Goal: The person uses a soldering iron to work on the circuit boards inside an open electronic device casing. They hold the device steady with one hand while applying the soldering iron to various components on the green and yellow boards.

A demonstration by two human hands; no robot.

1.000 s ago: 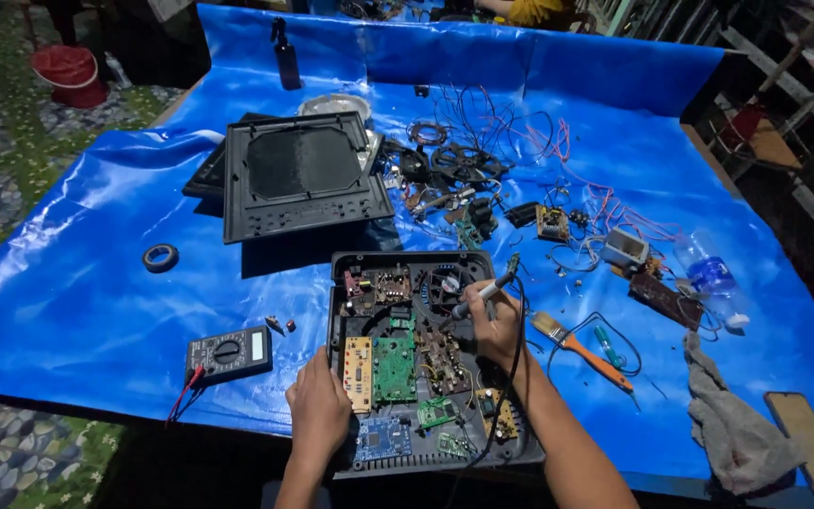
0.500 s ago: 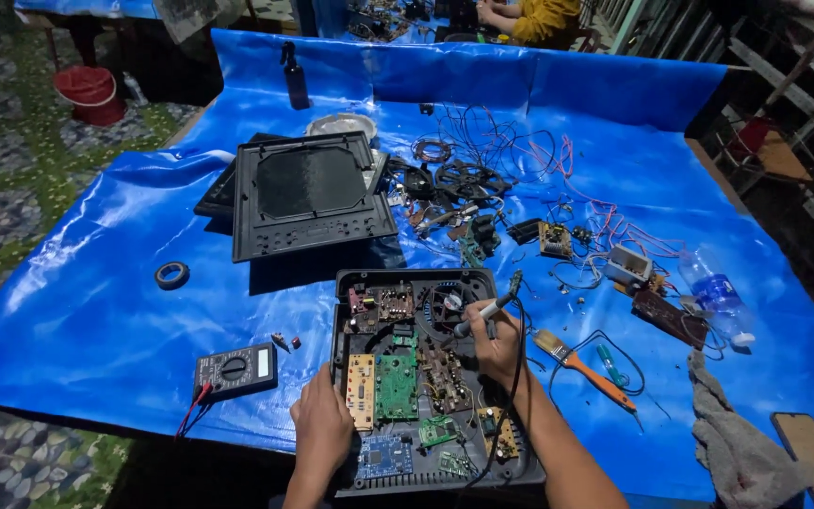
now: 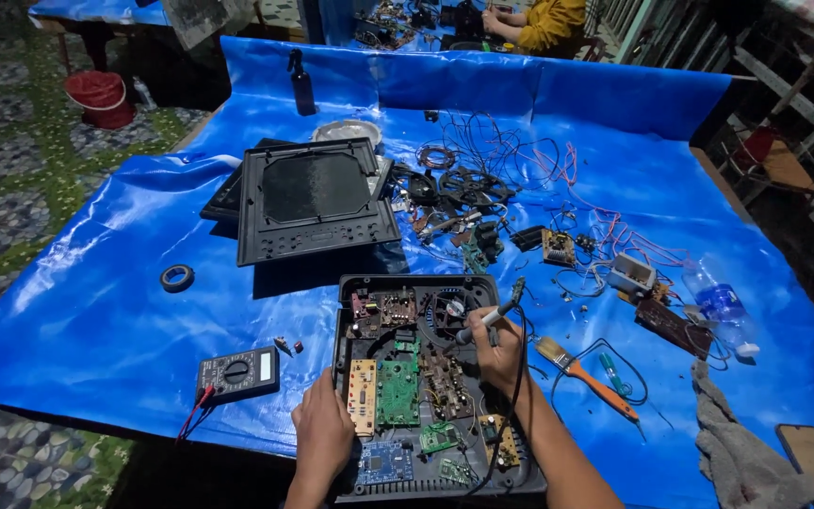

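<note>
An opened black appliance case point(image 3: 346, 311) lies on the blue tarp near me, filled with several circuit boards and a small fan. My left hand point(image 3: 322, 435) rests on the case's near left edge, beside a tan board. My right hand point(image 3: 498, 351) is over the case's right side and grips a pen-like tool point(image 3: 484, 320) with a white tip pointing toward the fan; its cable runs back past my wrist.
A dark multimeter point(image 3: 237, 373) with red and black leads lies left of the case. Beyond stand a black cover panel point(image 3: 313, 200), a tape roll point(image 3: 177, 278), tangled wires and parts. An orange-handled brush point(image 3: 584, 375), bottle point(image 3: 718, 303), grey rag point(image 3: 741, 457) sit right. Another person point(image 3: 544, 21) works far back.
The view has shifted so the case sits lower in frame. My hands stay on the case, the right hand still holding the tool near the fan.
</note>
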